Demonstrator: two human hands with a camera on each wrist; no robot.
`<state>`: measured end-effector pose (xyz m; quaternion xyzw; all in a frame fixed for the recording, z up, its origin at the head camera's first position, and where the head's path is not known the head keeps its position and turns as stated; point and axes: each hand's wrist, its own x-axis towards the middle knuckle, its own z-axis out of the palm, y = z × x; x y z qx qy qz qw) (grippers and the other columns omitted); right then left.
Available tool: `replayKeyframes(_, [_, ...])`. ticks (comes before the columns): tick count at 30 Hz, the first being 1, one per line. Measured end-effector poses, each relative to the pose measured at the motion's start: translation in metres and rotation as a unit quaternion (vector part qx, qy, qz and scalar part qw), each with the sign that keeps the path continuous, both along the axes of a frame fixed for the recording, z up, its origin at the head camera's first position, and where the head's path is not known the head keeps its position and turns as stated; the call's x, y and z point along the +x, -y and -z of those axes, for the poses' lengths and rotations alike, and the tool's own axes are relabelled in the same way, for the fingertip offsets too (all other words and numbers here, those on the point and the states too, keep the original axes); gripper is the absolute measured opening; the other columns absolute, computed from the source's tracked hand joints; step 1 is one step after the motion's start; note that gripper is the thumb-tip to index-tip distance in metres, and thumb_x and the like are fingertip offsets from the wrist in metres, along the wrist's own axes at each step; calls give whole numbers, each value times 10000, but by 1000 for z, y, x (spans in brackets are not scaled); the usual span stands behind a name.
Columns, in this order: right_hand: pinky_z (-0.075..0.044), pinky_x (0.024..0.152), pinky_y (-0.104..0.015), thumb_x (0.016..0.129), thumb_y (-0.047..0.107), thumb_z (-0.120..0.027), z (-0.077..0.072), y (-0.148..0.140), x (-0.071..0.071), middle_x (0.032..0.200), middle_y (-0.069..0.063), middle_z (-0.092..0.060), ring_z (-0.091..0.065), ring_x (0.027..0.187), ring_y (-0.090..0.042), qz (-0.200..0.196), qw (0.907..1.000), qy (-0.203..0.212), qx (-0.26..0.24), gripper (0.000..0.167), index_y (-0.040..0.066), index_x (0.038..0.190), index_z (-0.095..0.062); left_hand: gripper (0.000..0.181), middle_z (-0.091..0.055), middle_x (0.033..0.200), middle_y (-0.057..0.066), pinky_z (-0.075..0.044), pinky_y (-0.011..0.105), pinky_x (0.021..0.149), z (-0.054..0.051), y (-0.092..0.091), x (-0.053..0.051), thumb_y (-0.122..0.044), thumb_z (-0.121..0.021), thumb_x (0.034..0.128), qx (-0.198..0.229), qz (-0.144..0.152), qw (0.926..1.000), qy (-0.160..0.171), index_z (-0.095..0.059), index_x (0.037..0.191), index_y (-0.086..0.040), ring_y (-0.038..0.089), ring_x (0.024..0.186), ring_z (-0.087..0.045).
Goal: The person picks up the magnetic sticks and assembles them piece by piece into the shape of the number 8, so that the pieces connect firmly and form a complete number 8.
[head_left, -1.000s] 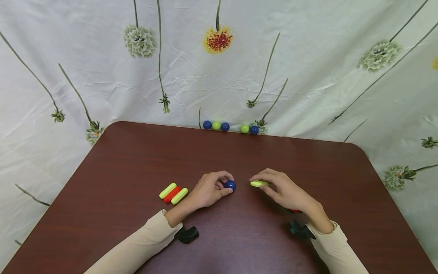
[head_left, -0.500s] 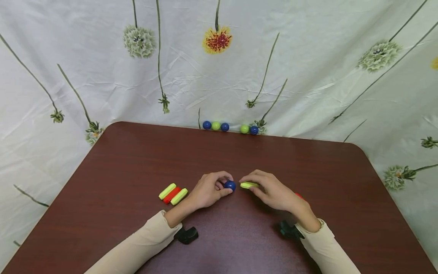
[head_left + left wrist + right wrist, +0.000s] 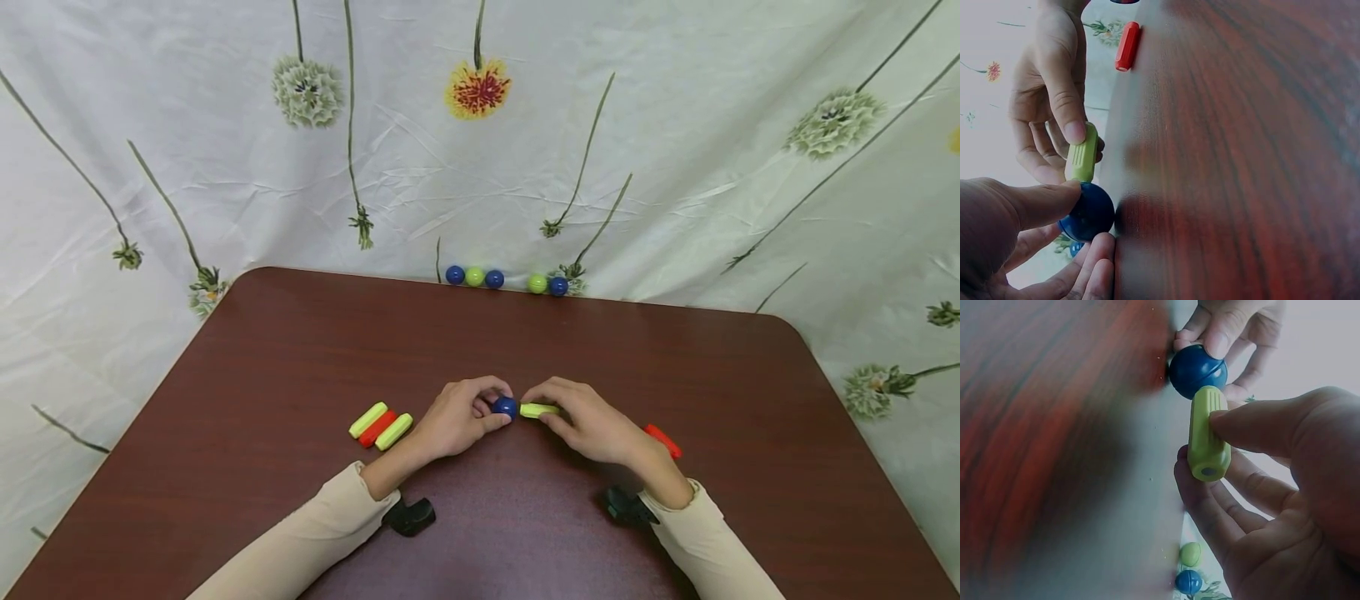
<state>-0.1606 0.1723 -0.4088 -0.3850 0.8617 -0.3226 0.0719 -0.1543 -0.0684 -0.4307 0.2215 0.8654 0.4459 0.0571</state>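
White cloth (image 3: 420, 167) printed with long-stemmed flowers hangs behind my reddish-brown desk (image 3: 360, 333). Near the middle of that desk I have a yellow-green stick (image 3: 538, 411) with its long axis running almost straight across from left to right, nearly level. Its left end points at the blue ball (image 3: 504, 407); its other end, marked with a grey dot, faces back towards my right. I can't tell whether stick and ball touch or a sliver of space lies between them. My right hand (image 3: 592, 421) pinches the stick between thumb and fingers, and my left hand (image 3: 461, 417) grips the ball, thumb on one side and fingers curled round the other.

Just beyond my right wrist lies a red stick (image 3: 663, 441), slanting with its far end to the left. Near my left forearm a trio of sticks (image 3: 378, 427), red between two yellow-green, sits side by side, all parallel, far ends leaning right. Along the far edge stand three balls (image 3: 474, 276), blue, green, blue, then, past a gap, a green and blue pair (image 3: 537, 284).
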Motion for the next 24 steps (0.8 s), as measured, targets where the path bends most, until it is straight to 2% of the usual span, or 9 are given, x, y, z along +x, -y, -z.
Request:
replayKeyframes(7, [-538, 862, -321, 984, 30, -606, 0, 2, 1, 1152, -5, -651, -627, 1001, -119, 22, 10000, -2, 36, 255, 106, 1227, -635, 226, -688, 1003, 74, -543, 252, 746, -1, 0, 1, -145, -760, 898, -22, 38, 10000, -49, -692, 1111, -109, 107, 814, -643])
replayKeyframes(14, [-533, 844, -313, 985, 34, -607, 2, 2, 0, 1141, -9, -650, -620, 972, -117, 18, 10000, -44, 29, 254, 93, 1231, -633, 257, -703, 1057, 61, -504, 236, 702, -3, -2, 0, -156, -772, 886, 47, 103, 9999, 56, -680, 1122, -110, 115, 801, -619])
replayKeyframes(24, [-550, 861, -329, 980, 54, -628, 2, 2, 0, 1146, -15, -656, -658, 1007, -132, 37, 10000, -51, -3, 239, 89, 1216, -630, 191, -713, 1018, 47, -464, 236, 678, 2, -8, 0, -132, -760, 892, 168, 49, 9998, -88, -723, 1079, -138, 119, 791, -584])
